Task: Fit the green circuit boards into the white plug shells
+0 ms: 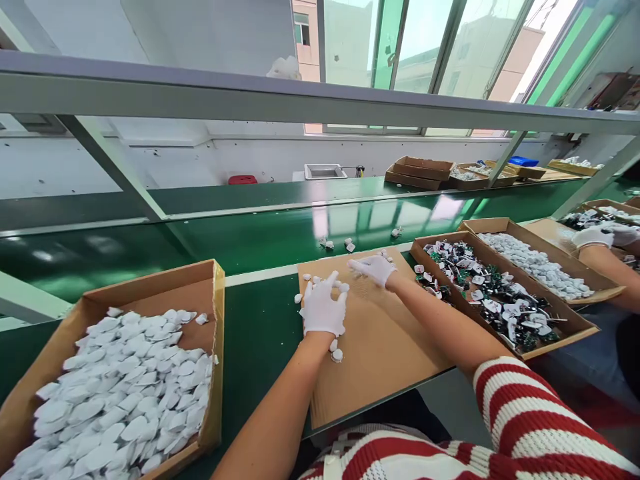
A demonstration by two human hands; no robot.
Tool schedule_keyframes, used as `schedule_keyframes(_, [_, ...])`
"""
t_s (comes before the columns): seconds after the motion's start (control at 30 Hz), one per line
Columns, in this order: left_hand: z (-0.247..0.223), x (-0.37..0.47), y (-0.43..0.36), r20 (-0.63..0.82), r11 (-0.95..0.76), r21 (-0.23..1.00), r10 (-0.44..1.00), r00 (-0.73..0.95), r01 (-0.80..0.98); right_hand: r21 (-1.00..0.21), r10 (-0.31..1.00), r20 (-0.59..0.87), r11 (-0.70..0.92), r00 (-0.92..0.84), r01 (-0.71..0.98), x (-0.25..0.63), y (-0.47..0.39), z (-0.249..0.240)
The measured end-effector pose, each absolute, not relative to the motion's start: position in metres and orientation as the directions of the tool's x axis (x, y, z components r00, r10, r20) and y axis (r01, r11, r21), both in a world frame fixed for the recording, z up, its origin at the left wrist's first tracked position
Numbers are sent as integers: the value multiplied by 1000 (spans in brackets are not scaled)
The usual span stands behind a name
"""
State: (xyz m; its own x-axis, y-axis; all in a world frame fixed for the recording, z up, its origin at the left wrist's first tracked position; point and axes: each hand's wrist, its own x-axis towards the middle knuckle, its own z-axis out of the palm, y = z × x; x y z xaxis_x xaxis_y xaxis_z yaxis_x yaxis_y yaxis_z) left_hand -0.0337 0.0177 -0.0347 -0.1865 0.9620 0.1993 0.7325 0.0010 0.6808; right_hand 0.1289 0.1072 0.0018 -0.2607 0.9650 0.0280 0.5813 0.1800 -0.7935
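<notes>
My left hand (324,308), in a white glove, is low over the left part of a cardboard sheet (380,333). Its fingers are apart, among several small rounded white plastic pieces (337,355). To its right, my right hand (374,269), also gloved in white, reaches leftward with its fingers stretched out near the sheet's far edge. No held thing shows in either hand, though the fingertips are small in view. A few small white assemblies (349,245) lie on the green surface just beyond the sheet.
At left, a cardboard box (218,353) holds many flat white pieces. To the right stand a box of dark-and-white assemblies (500,300) and a tray of small white parts (543,267). A co-worker's gloved hand (595,236) is at far right. A shelf beam (320,100) crosses overhead.
</notes>
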Motion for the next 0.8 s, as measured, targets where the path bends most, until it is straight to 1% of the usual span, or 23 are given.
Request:
schedule_keyframes(0.1, [-37,-29,14,224,-23,687,957,-182,726,-807,951,51,218,-304,549,138,81,-25])
schedule_keyframes(0.2, [-41,-26,12,254,-80,711,956,-149,698,-788,962,103,234,-251,570,157,78,-37])
schedule_keyframes(0.3, [-43,-29,13,278,-111,737,949,-149,666,-711,973,183,230,-141,664,180,91,-38])
schedule_keyframes(0.4, [-43,-34,16,292,-117,751,941,-168,650,-606,968,233,224,-98,763,193,99,-38])
schedule_keyframes(0.47, [-42,-36,18,300,-122,758,937,-176,641,-540,966,238,215,-97,814,193,99,-42])
schedule_keyframes(0.6, [-41,-36,17,294,-122,763,940,-172,635,-435,973,205,189,-107,881,180,98,-46])
schedule_keyframes(0.7, [-39,-34,14,273,-102,762,946,-175,639,-396,979,187,146,-77,906,171,97,-44])
schedule_keyframes(0.8, [-36,-34,12,249,-77,762,952,-181,643,-383,983,171,130,-68,915,169,90,-43])
